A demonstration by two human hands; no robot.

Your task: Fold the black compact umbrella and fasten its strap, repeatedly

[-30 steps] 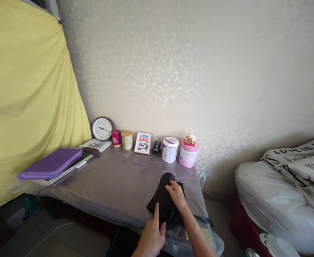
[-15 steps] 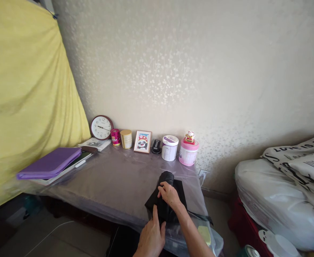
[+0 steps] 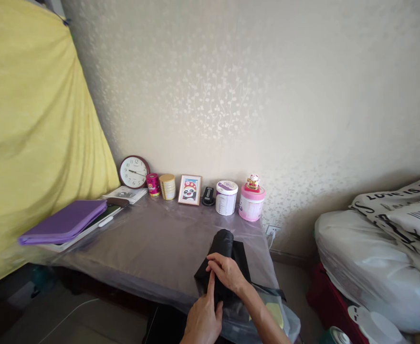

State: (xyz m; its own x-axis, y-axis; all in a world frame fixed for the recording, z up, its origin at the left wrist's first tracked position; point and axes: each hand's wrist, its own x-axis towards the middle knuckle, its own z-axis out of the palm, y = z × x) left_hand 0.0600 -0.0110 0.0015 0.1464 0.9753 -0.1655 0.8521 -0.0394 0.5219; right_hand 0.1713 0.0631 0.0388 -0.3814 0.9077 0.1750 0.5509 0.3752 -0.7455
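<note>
On the near right part of the table lies a black rolled bundle (image 3: 223,241) of thin, slightly shiny material. A flat black piece (image 3: 241,260) spreads out under and beside it. My right hand (image 3: 227,271) lies across the roll with its fingers curled over the top. My left hand (image 3: 204,315) is at the near end, its index finger stretched along the roll and its thumb on the near side. The left index fingertip meets the right fingers. Both hands partly hide the bundle, and I cannot tell what is inside it.
A plastic-covered table (image 3: 152,243) carries a purple folder (image 3: 65,220), a clock (image 3: 134,172), a pink can (image 3: 153,185), a picture frame (image 3: 189,190), a white tub (image 3: 226,198) and a pink-lidded tub (image 3: 251,205) under a cat figurine (image 3: 253,182). Stuffed bags (image 3: 374,267) stand right.
My right hand has slid nearer along the black roll, and its fingers now meet my left index fingertip. My left hand has barely moved. The view has shifted slightly.
</note>
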